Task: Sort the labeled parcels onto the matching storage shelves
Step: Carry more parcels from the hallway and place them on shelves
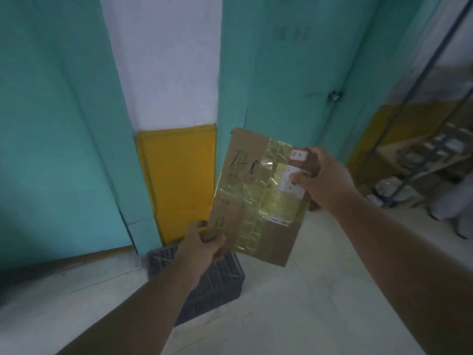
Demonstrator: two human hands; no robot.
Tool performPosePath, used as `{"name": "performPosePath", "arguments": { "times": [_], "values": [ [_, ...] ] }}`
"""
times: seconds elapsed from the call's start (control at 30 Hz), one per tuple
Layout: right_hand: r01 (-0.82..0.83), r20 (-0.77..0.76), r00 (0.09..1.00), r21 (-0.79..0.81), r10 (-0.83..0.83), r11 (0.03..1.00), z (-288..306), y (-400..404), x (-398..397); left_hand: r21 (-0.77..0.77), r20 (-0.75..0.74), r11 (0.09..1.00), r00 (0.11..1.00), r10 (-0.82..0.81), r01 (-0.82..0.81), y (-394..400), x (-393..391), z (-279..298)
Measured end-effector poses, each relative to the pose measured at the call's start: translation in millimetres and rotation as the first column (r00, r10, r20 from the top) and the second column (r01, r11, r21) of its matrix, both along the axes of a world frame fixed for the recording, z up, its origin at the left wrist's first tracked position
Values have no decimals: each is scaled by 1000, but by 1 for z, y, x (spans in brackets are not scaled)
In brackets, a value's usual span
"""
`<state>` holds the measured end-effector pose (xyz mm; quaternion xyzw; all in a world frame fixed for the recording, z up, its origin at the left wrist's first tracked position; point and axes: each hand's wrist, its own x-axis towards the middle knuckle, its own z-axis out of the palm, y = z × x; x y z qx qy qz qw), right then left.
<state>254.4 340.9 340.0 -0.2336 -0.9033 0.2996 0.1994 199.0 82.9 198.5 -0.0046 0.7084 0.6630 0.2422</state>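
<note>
I hold a flat brown cardboard parcel (pixel 245 175) up in front of me, tilted slightly. It is wrapped with yellowish clear tape, has "1-8" handwritten in black and a white label near its right edge. My left hand (pixel 202 242) grips its lower left corner. My right hand (pixel 322 175) grips its upper right edge, the thumb lying over the white label. A metal storage shelf (pixel 419 160) with pale bagged parcels stands at the far right, blurred.
A dark plastic crate (pixel 212 283) sits on the pale floor right below the parcel. Teal doors (pixel 286 73) and a white pillar with a yellow base (pixel 179 175) stand ahead. White bags (pixel 450 201) lie on the floor at the right.
</note>
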Motion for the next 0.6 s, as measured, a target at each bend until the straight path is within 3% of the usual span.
{"name": "performPosePath", "arguments": {
  "times": [0.1,0.3,0.5,0.6],
  "values": [
    [93,-2,996,33,-93,995,-3,83,44,-6,-32,991,990,-137,137,89,26,2],
    [276,19,961,53,-277,960,-9,238,132,21,-13,973,973,-232,232,261,79,1],
    [370,18,929,15,-370,929,-25,363,171,-17,16,940,940,-342,342,392,95,-10],
    [416,7,909,-84,-417,906,-43,422,177,-60,24,912,914,-406,407,459,82,-17]
  ]
}}
